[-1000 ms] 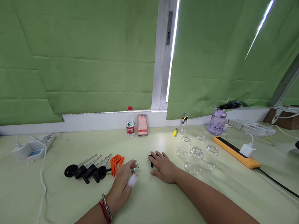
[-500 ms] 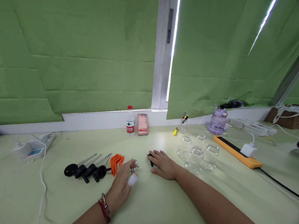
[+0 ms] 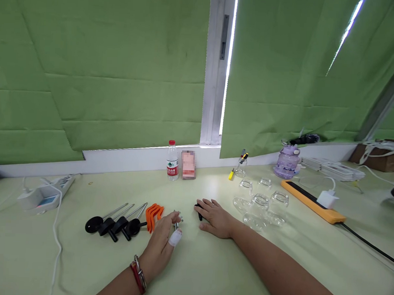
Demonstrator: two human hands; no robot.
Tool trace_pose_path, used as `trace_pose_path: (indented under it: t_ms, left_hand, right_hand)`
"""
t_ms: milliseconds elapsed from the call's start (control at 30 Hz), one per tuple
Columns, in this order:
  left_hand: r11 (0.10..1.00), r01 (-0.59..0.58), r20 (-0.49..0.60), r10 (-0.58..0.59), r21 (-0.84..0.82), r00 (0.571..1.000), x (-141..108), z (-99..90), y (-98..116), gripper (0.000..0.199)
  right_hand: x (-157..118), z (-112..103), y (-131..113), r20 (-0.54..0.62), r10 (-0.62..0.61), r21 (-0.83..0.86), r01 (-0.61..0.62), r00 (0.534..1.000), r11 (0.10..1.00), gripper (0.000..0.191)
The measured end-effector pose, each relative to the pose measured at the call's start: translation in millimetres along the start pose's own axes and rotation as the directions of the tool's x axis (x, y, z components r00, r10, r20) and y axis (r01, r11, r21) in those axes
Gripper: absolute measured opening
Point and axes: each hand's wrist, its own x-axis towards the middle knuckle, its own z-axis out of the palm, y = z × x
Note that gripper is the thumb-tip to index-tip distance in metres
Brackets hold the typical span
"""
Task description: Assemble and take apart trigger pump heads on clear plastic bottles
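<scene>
My left hand (image 3: 160, 240) rests on its edge on the table, its fingers extended and partly curved around small shiny metal pieces (image 3: 176, 225) that it mostly hides. White tape wraps its thumb. Several orange curved pieces (image 3: 152, 215) lie just left of it, and past them are several black round-headed parts with metal rods (image 3: 120, 223). Palm down, my right hand (image 3: 216, 219) lies flat with fingers apart, its fingertips over small black pieces (image 3: 199, 212) that are partly covered. Several clear glass jars (image 3: 259, 206) stand to its right.
Against the back wall are a red-capped water bottle (image 3: 172, 164) and a pink box (image 3: 189, 165). A jar with yellow-handled tools (image 3: 241, 164), a purple jug (image 3: 287, 161) and an orange power strip (image 3: 308, 199) stand right. A white power strip (image 3: 49, 194) with a cable is left.
</scene>
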Motion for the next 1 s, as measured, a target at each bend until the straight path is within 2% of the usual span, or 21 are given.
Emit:
trace_pose_path:
  t_ms: [400, 567, 733, 800, 867, 1000]
  left_hand:
    - [1.0, -0.017, -0.028, 0.017, 0.002, 0.999, 1, -0.2, 0, 0.041]
    - [1.0, 0.0, -0.003, 0.0, 0.004, 1.0, 1, -0.7, 1, 0.041]
    - [0.999, -0.011, 0.025, 0.01, 0.043, 1.0, 0, -0.5, -3, 0.041]
    - [0.995, -0.047, 0.036, 0.044, 0.084, 0.998, 0, -0.8, -5, 0.043]
    - [0.981, -0.132, 0.069, 0.123, 0.144, 0.99, -1, -1.8, -5, 0.05]
    - [0.916, -0.341, 0.201, 0.3, 0.213, 0.932, -1, -5.2, 4, 0.065]
  right_hand:
    - [-1, 0, -3, -0.008, 0.004, -0.013, -0.004, 1.0, 1.0, 0.068]
    - [-1, 0, -4, -0.019, -0.001, -0.042, 0.0, 1.0, 0.999, 0.067]
    - [-5, -4, -11, -0.089, -0.029, -0.108, 0.019, 0.996, 0.994, 0.068]
    - [-9, -7, -19, -0.101, -0.075, -0.121, 0.062, 0.992, 0.991, 0.068]
    - [-13, -8, -32, -0.079, -0.151, -0.111, 0.142, 0.985, 0.984, 0.069]
    - [-20, -7, -65, -0.009, -0.364, -0.015, 0.363, 0.932, 0.931, 0.076]
